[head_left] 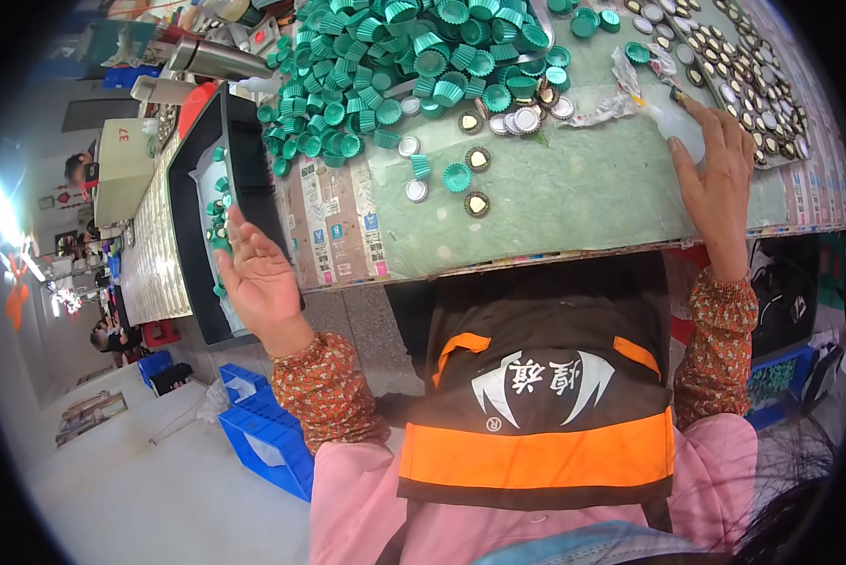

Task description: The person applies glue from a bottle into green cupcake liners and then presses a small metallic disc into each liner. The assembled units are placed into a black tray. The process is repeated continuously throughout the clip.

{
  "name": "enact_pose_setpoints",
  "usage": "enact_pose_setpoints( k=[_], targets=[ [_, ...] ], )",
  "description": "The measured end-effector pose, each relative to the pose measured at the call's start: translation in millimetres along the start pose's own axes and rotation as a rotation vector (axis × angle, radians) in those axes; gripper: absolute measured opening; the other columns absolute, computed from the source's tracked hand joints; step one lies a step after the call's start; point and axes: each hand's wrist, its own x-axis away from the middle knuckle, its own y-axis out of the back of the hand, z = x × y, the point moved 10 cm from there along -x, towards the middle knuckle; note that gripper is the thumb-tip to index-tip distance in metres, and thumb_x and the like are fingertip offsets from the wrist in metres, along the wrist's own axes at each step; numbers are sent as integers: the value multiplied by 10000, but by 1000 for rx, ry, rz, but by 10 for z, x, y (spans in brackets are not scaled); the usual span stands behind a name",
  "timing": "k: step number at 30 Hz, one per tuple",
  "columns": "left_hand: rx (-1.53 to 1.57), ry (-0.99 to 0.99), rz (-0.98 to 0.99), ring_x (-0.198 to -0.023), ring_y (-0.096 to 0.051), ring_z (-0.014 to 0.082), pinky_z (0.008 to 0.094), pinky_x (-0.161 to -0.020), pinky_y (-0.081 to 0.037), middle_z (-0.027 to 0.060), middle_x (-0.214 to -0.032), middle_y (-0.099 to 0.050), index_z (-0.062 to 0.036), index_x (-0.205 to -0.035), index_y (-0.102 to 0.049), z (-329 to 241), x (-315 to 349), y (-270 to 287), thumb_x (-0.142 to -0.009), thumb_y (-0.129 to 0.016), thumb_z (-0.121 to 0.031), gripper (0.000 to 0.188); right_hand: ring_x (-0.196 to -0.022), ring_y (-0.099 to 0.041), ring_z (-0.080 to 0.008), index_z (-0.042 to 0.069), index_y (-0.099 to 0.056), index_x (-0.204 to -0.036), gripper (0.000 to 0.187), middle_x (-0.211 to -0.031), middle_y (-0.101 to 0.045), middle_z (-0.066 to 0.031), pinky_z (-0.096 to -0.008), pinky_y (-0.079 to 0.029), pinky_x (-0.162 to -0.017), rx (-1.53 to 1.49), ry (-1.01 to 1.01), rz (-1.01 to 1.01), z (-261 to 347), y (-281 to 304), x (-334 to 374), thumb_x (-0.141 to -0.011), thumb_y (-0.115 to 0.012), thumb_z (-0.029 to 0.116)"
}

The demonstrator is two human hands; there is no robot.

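1. Bottle (679,129): one, on the table, under the right hand (721,174), thumb and fingers curled around it.
2. Nearest: the table's front edge (517,267); left hand (265,284), fingers loosely spread, beside one black tray (251,155).
3. Open tabletop (592,193) left of the right hand; seven loose caps (457,177): three dark, two white, two green.
4. Beyond: heap of green caps (347,80), uncountable.

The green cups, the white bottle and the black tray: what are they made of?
The green cups look like thin metal, maybe plastic: their shiny, ridged sides catch the light. The white bottle at the right hand seems to be plastic, judging by its smooth, milky look. The black tray is probably stiff plastic, fairly dull, with plain walls.
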Motion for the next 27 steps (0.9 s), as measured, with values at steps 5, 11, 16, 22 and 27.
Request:
enact_pose_setpoints(
  k=[5,11,16,22,27],
  targets=[
    [-777,-13,-33,-846,-630,157,273,-698,-544,96,-1194,-652,-63,-1269,-608,490,-76,-95,-1020,-567,-193,284,-1110,-552,-367,62,-585,-1319,473,-1203,-612,-157,-477,-436,-973,33,8,27,1,-277,60,-862,-679,143],
    [-2024,-578,279,-911,-584,239,380,-771,-478,67,-1033,-610,-123,-1093,-662,739,-219,-793,-913,-687,-195,196,-1100,-550,-371,7,-587,-1254,460,-1155,-603,-184,-467,-450,-941,-5,-24,50,61,-224,-25,-814,-678,108],
    [-2160,-679,348,-965,-561,353,456,-845,-456,124,-966,-577,-117,-991,-682,999,-343,-985,-816,-725,-134,181,-1042,-570,-399,-7,-599,-1221,471,-1097,-611,-205,-483,-470,-916,-193,-83,-68,-188,-122,89,-774,-709,91],
    [-1718,-574,266,-987,-590,265,390,-851,-509,138,-1083,-630,-12,-1037,-578,827,-128,-905,-912,-604,-27,129,-974,-656,-422,7,-614,-1184,384,-1049,-667,-226,-477,-529,-846,-466,-291,-56,-249,-112,74,-839,-703,151],
    [-1195,-130,297,-1000,-575,133,242,-703,-581,140,-1210,-579,-23,-1043,-462,1044,87,-1009,-953,-555,34,141,-855,-693,-327,14,-585,-1149,353,-953,-681,-169,-413,-545,-752,-984,-489,109,-53,-325,42,-888,-715,214]
  ],
)
